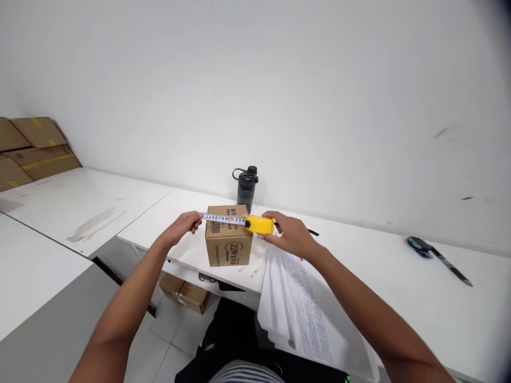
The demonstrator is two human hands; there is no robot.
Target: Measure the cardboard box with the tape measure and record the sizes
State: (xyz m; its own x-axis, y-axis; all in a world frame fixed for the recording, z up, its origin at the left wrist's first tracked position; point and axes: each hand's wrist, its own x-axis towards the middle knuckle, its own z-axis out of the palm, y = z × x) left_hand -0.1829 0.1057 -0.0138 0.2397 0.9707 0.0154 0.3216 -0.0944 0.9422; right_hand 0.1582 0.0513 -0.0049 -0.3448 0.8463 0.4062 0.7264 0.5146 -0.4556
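A yellow tape measure (260, 225) is in my right hand (293, 234), its fingers closed around the case. The white blade (223, 218) runs left from the case, with numbers showing and a red mark at ten. My left hand (186, 226) pinches the free end of the blade. Under the blade stands a small brown cardboard box (228, 250) with dark print, upright on the white table (183, 250). The blade passes over its top face; whether it touches the cardboard I cannot tell.
Behind the box is a dark water bottle (246, 189). Printed papers (299, 303) hang over the table's front edge. A dark strapped item (420, 247) lies far right. Cardboard boxes (43, 154) are stacked far left; another box (184, 294) sits below the table.
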